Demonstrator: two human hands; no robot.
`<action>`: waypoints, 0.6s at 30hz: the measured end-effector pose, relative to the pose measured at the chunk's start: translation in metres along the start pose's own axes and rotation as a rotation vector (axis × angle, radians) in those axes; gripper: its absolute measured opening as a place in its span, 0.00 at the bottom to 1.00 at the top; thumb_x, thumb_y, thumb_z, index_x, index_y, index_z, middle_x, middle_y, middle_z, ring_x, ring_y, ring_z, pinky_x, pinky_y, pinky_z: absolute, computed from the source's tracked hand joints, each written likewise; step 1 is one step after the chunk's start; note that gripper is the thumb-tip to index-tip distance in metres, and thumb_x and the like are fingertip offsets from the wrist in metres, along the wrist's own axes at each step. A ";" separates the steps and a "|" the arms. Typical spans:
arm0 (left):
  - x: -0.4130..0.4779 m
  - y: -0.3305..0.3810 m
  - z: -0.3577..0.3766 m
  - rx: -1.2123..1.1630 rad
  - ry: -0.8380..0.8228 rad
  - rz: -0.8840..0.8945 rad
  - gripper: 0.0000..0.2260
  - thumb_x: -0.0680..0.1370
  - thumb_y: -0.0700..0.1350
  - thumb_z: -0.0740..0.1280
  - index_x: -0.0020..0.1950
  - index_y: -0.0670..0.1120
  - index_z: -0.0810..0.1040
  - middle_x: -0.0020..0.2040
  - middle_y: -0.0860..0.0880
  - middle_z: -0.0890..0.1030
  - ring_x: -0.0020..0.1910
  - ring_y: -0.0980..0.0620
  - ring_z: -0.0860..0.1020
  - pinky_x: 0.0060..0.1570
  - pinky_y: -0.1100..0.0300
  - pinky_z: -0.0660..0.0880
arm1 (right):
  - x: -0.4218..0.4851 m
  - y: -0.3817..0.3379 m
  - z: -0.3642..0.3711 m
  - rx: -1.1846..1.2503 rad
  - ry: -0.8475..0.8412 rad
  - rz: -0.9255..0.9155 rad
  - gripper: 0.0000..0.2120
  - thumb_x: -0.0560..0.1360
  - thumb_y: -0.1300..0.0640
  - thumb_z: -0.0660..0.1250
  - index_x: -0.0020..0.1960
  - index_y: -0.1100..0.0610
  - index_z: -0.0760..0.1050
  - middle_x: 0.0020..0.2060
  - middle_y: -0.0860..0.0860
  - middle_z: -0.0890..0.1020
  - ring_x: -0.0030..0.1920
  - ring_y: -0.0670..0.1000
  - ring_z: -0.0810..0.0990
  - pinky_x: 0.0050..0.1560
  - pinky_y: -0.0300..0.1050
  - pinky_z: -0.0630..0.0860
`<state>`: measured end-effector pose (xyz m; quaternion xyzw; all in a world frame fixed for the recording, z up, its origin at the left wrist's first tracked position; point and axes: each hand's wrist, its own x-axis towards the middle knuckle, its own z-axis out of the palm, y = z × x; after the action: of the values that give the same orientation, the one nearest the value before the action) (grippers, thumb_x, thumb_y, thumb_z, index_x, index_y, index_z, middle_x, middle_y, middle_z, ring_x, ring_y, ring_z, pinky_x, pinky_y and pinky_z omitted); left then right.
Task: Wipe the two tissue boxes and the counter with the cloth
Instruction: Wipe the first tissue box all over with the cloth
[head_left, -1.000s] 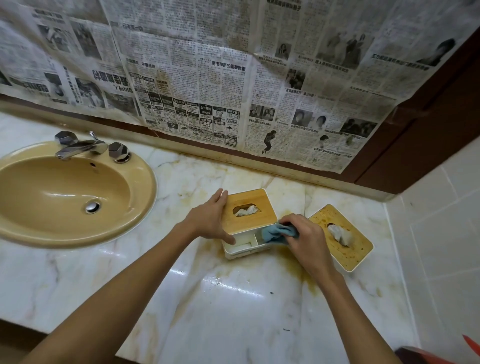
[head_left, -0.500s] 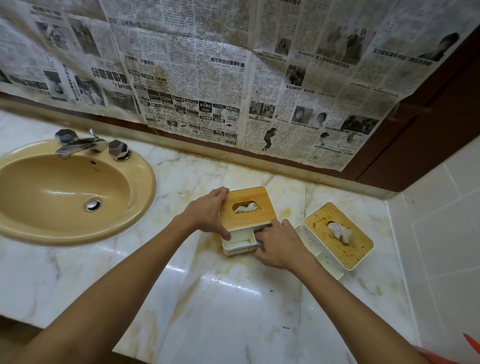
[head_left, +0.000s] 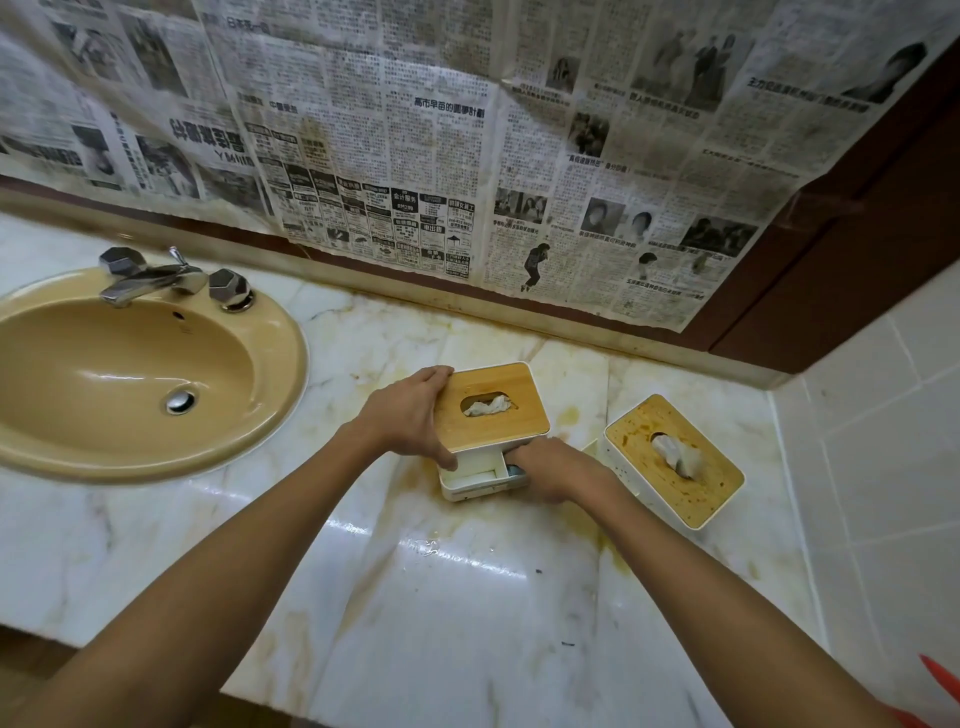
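Two white tissue boxes with wooden lids stand on the marble counter (head_left: 457, 597). The nearer box (head_left: 491, 410) has a clean lid and an open front compartment. My left hand (head_left: 410, 415) grips its left side, thumb on the front. My right hand (head_left: 556, 470) presses against the box's front right corner, closed over a blue cloth (head_left: 514, 471) of which only a sliver shows. The second box (head_left: 675, 462) sits to the right, its lid smeared with brown stains, a tissue poking out.
A tan sink (head_left: 130, 374) with a chrome faucet (head_left: 156, 275) fills the left. Newspaper (head_left: 467, 156) covers the back wall. A white tiled wall (head_left: 883, 467) closes the right side. Yellow-brown stains mark the counter around the boxes. A red object (head_left: 940, 680) pokes in at bottom right.
My right hand moved the cloth from the box's right side down to its front right corner, hiding most of the cloth. The left hand stayed on the box.
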<state>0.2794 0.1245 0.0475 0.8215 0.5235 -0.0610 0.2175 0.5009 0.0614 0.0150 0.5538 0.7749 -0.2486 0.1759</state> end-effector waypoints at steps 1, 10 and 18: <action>0.000 0.000 0.000 0.015 0.007 -0.002 0.63 0.57 0.66 0.82 0.84 0.51 0.53 0.81 0.56 0.62 0.70 0.47 0.73 0.61 0.49 0.77 | 0.000 0.003 0.001 0.018 0.012 -0.010 0.23 0.75 0.67 0.65 0.68 0.53 0.77 0.64 0.55 0.79 0.61 0.58 0.78 0.51 0.43 0.71; -0.002 0.003 0.000 0.086 0.028 -0.001 0.63 0.57 0.69 0.81 0.84 0.52 0.53 0.81 0.56 0.63 0.71 0.47 0.73 0.64 0.49 0.73 | -0.011 0.013 0.028 0.164 0.408 0.045 0.21 0.71 0.63 0.70 0.58 0.43 0.80 0.51 0.51 0.84 0.49 0.54 0.83 0.45 0.47 0.80; -0.002 0.004 -0.004 0.132 0.005 0.009 0.63 0.58 0.68 0.81 0.84 0.52 0.53 0.82 0.55 0.63 0.72 0.48 0.72 0.65 0.50 0.72 | -0.005 -0.009 0.015 -0.194 0.158 0.036 0.19 0.73 0.70 0.64 0.60 0.55 0.80 0.55 0.55 0.82 0.56 0.58 0.80 0.53 0.49 0.73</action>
<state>0.2812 0.1228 0.0532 0.8366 0.5151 -0.0923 0.1617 0.4936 0.0461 0.0070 0.5659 0.7967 -0.1248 0.1716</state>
